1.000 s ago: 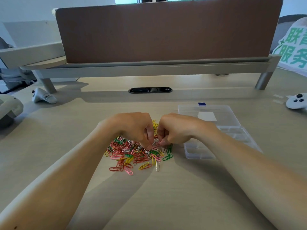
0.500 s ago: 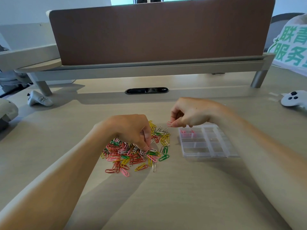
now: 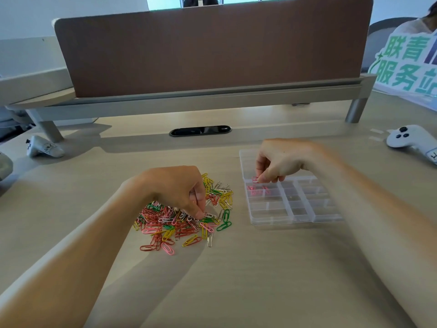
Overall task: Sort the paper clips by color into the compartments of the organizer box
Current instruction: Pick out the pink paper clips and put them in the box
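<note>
Over box point(image 3: 293, 218) rear-left cell, right hand point(image 3: 277, 162) pinches pink clip point(image 3: 255, 179); left hand point(image 3: 175, 188) pinches clip in pile point(image 3: 184, 218). Step: deposit. Next: release w/ pinks.

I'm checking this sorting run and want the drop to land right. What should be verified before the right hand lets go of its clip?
1. Colour of the held clip: pink. Ok.
2. Grip: the right hand pinches it at the fingertips. Ok.
3. Target holds one colour: the sorted clips in the far-left compartment all look pink. Ok.
4. Organizer box is open, lid back. Ok.
5. Clip directly above that compartment: it shows at the far wall. Cannot tell.
6. Left hand has the next clip from the pile: fingertips are down among the clips. Cannot tell.
</note>
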The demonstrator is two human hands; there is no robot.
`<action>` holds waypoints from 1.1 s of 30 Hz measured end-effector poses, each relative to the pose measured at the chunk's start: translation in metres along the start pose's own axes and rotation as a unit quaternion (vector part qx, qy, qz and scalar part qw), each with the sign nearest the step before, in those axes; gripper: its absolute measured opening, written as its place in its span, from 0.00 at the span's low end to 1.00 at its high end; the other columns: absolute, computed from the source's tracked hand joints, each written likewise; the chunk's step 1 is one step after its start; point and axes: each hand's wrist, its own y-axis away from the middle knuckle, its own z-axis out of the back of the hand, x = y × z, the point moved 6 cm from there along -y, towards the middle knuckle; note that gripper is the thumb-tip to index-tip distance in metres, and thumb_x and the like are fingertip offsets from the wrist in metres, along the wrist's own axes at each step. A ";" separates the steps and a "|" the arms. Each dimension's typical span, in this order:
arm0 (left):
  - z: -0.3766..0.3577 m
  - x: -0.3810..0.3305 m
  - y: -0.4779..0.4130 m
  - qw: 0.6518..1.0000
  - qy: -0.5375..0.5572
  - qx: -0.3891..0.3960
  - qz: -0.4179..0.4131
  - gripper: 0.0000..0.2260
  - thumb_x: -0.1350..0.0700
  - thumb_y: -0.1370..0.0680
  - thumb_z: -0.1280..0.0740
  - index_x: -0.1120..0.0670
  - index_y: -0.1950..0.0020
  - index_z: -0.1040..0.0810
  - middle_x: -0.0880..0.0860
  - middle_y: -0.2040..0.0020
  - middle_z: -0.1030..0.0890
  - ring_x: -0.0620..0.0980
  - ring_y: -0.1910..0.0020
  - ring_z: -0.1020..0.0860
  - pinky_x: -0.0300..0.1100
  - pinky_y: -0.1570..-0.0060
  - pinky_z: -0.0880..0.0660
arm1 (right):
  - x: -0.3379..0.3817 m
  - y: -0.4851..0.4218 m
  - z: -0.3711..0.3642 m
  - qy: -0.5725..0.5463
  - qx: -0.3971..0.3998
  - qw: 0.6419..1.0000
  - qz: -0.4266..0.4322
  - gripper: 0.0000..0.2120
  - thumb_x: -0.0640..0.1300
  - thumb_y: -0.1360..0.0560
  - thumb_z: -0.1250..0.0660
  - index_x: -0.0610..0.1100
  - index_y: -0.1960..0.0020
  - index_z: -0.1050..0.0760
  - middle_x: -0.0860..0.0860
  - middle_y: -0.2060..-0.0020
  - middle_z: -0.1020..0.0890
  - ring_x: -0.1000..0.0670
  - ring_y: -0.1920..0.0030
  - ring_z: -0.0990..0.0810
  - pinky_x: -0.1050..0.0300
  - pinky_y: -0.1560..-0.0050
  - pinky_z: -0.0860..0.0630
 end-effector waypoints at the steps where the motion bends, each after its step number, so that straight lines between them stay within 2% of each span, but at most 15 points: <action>1: -0.001 0.000 -0.001 1.000 -0.008 0.001 0.001 0.04 0.49 0.29 0.25 0.48 0.57 0.16 0.49 0.61 0.16 0.47 0.60 0.18 0.47 0.53 0.21 | 0.000 0.000 0.000 0.003 0.002 1.000 -0.001 0.04 0.43 0.27 0.28 0.44 0.60 0.19 0.46 0.62 0.15 0.50 0.61 0.17 0.59 0.62 0.22; 4: -0.001 -0.002 -0.001 1.000 -0.013 0.003 0.001 0.02 0.50 0.29 0.26 0.46 0.59 0.17 0.48 0.61 0.16 0.47 0.60 0.19 0.47 0.52 0.21 | 0.001 0.000 0.000 0.004 0.002 1.000 -0.001 0.04 0.45 0.29 0.25 0.47 0.61 0.18 0.49 0.64 0.15 0.53 0.64 0.18 0.60 0.64 0.24; 9: -0.001 -0.004 0.003 1.000 0.014 0.014 -0.009 0.03 0.53 0.27 0.27 0.45 0.59 0.18 0.46 0.61 0.16 0.41 0.62 0.19 0.37 0.57 0.22 | 0.005 0.001 0.002 -0.019 -0.017 1.000 0.014 0.04 0.48 0.29 0.25 0.49 0.59 0.17 0.50 0.63 0.15 0.53 0.64 0.18 0.63 0.67 0.25; 14: 0.010 0.000 0.009 0.999 0.047 -0.006 -0.024 0.02 0.54 0.26 0.28 0.51 0.57 0.16 0.49 0.61 0.16 0.48 0.62 0.18 0.39 0.59 0.22 | 0.009 0.003 0.007 -0.041 -0.038 0.998 0.034 0.03 0.46 0.26 0.28 0.48 0.56 0.18 0.52 0.63 0.17 0.54 0.64 0.19 0.64 0.68 0.26; 17: 0.018 -0.003 0.012 0.995 0.083 -0.046 -0.036 0.02 0.58 0.25 0.29 0.52 0.57 0.17 0.49 0.63 0.16 0.47 0.64 0.19 0.38 0.60 0.21 | 0.010 0.006 0.012 -0.070 -0.054 0.995 0.043 0.02 0.44 0.25 0.29 0.46 0.55 0.17 0.51 0.63 0.17 0.56 0.66 0.20 0.65 0.69 0.26; 20: 0.030 -0.020 0.001 0.983 0.121 -0.128 -0.058 0.02 0.60 0.25 0.29 0.54 0.57 0.17 0.50 0.64 0.17 0.44 0.66 0.20 0.35 0.62 0.23 | 0.005 0.009 0.019 -0.086 -0.072 0.993 0.040 0.02 0.43 0.25 0.28 0.45 0.54 0.17 0.49 0.62 0.16 0.56 0.67 0.20 0.65 0.69 0.26; 24: 0.039 -0.055 -0.032 0.968 0.076 -0.218 -0.097 0.03 0.54 0.26 0.28 0.53 0.58 0.17 0.47 0.66 0.18 0.39 0.69 0.23 0.31 0.66 0.26 | -0.007 0.012 0.023 -0.081 -0.077 0.994 0.016 0.01 0.42 0.26 0.28 0.45 0.55 0.17 0.49 0.63 0.16 0.56 0.67 0.20 0.65 0.69 0.26; 27: 0.037 -0.073 -0.050 0.965 0.010 -0.234 -0.117 0.03 0.53 0.26 0.28 0.52 0.55 0.16 0.46 0.62 0.17 0.40 0.65 0.22 0.34 0.61 0.24 | -0.017 0.015 0.025 -0.072 -0.067 0.995 0.002 0.03 0.41 0.26 0.28 0.44 0.53 0.17 0.51 0.64 0.16 0.56 0.67 0.20 0.65 0.69 0.26; 29: 0.034 -0.078 -0.056 0.965 -0.016 -0.235 -0.118 0.04 0.55 0.26 0.28 0.51 0.53 0.16 0.46 0.59 0.16 0.37 0.64 0.22 0.27 0.61 0.28 | -0.020 0.016 0.027 -0.076 -0.069 0.995 0.000 0.03 0.41 0.26 0.28 0.44 0.53 0.17 0.52 0.65 0.16 0.56 0.66 0.19 0.65 0.68 0.25; 33: 0.034 -0.074 -0.051 0.969 0.006 -0.219 -0.109 0.08 0.56 0.28 0.26 0.49 0.49 0.17 0.44 0.57 0.16 0.32 0.61 0.21 0.25 0.59 0.27 | -0.020 0.016 0.027 -0.077 -0.068 0.995 0.006 0.03 0.40 0.26 0.28 0.45 0.53 0.16 0.52 0.63 0.15 0.56 0.65 0.18 0.65 0.67 0.24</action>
